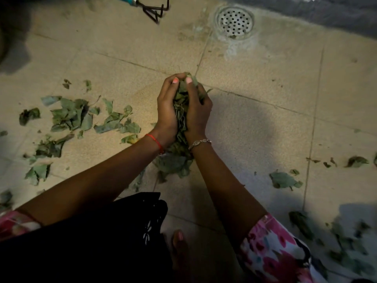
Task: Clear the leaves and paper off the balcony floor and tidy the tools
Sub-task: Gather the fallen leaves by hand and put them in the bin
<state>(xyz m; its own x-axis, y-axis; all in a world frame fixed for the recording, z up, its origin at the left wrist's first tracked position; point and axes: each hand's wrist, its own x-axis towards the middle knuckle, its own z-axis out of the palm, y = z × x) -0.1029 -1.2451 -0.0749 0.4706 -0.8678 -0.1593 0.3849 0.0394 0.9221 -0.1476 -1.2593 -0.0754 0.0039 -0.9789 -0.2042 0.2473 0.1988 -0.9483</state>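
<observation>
Gathering the leaves calls for both palms to press inward evenly, so that the bundle of leaves [180, 111] stays compact as it rises from the tiled floor [255, 123]. The left hand [166, 111] and the right hand [197, 112] stand edge-up, palms facing, with the bundle sandwiched between them. Both grips are pressed together on the leaves; fingertips curl over the far end and nearly meet. Loose ends hang out below the wrists, so the heels of the hands should probably close further before any carry, or fragments are likely to drop.

Both forearms converge from the lower corners, wrists near each other. A red thread [156, 141] circles the left wrist and a metal bracelet [200, 142] the right.

Remaining work is substantial by the look of it:
- scattered leaves [71, 117] lie well to the left;
- more leaves [284, 179] lie to the right;
- a hand rake [151, 7] lies at the top edge, near the floor drain [235, 21], not yet tidied.

No paper is identifiable.
</observation>
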